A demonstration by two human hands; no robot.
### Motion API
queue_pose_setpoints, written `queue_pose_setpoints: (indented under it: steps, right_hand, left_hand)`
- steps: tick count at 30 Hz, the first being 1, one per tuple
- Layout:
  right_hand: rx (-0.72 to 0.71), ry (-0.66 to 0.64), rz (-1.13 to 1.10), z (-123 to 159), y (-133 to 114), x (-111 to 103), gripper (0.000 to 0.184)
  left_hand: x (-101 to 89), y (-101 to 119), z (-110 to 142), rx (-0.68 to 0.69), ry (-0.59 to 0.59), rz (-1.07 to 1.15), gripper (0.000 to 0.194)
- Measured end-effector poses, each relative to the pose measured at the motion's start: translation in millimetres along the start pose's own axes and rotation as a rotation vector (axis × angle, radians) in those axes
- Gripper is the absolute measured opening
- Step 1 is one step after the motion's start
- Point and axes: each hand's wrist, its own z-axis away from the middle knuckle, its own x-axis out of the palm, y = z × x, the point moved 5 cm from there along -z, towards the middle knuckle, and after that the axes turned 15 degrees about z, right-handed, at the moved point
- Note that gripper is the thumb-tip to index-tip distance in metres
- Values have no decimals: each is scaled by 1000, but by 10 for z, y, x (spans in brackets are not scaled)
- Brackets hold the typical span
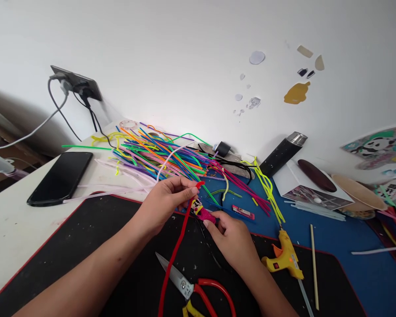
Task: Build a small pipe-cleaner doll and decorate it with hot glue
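Between the thumb and fingers of my left hand (166, 200) is pinched a long red pipe cleaner (180, 240), its short end poking out above the thumb and its length hanging down over the black mat. My right hand (229, 235) grips the magenta lower part of a small figure (203, 213), which has yellow, black and white details at its upper end. The figure tilts toward my left fingertips; whether the red strand touches it, I cannot tell. Below both hands lie scissors (188, 288) with red and yellow handles, blades pointing up-left.
A heap of coloured pipe cleaners (161, 152) lies at the back. A yellow glue gun (286, 255) and a thin wooden stick (314, 266) rest on the right. A phone (61, 178) is on the left, a black flask (284, 154) by the wall.
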Motion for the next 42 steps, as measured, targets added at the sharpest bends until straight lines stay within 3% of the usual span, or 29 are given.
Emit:
queue_pose_setpoints:
  steps: [15,23,33,37,42]
  right_hand:
    - [-26,-26,35,38,0,-60,47]
    - [-55,115,-218,81,-29,-235,34]
    - [-117,-92,-712,133,-195,-150,25]
    - [-64,-159,-777,135,-206,-120,17]
    - [-45,-210,-847,150,-212,-113,20]
  left_hand:
    - [81,-169,27,-128,-104,64,34]
    - [133,-192,42,-144,-163,48,35]
    - [211,-292,138,-241,-171,92,41]
    - [206,-310,156,-243,-171,75,37]
    - [209,-320,147,-255,-188,52,35]
